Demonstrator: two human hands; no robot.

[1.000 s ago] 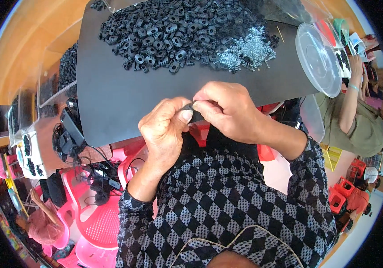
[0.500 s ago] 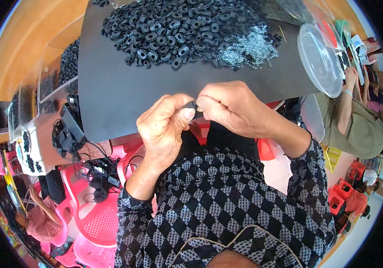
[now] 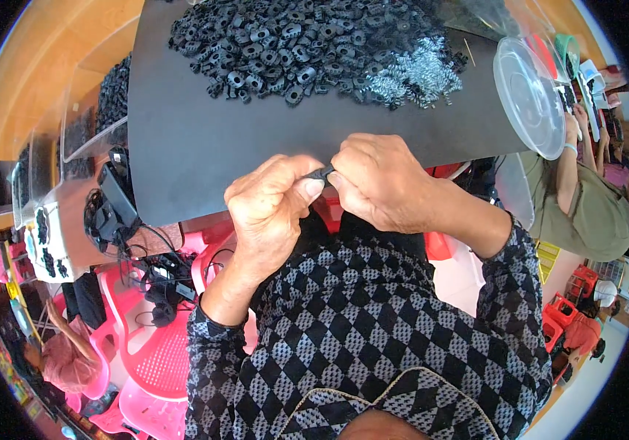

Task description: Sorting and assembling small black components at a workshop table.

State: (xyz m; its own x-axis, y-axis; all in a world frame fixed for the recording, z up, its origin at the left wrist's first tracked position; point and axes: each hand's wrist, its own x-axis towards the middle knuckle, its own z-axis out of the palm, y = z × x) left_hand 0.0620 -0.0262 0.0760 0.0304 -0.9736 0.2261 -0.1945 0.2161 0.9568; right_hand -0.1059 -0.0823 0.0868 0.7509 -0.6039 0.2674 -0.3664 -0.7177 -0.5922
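Between my two hands, above the near edge of the dark tabletop [image 3: 204,147], is a small black plastic part [image 3: 319,174]. My left hand [image 3: 270,205] pinches it between thumb and forefinger. From the other side, the closed fingers of my right hand [image 3: 380,180] grip its right end. Most of the part is hidden by my fingertips. Beyond my hands lies a large heap of small black plastic pieces [image 3: 278,55], many with a round hole. A pile of small silvery metal springs [image 3: 421,77] rests against the heap's right side.
A clear round plastic lid [image 3: 528,99] sits at the table's right edge. At the left are a black adapter with cables [image 3: 116,198] and clear bins of black pieces [image 3: 112,95]. A pink chair [image 3: 156,359] stands lower left. Another person in olive clothing [image 3: 586,205] sits at right.
My right hand has shifted slightly right, and a little more of the black part shows between the fingers. The tabletop and heap sit slightly higher in view.
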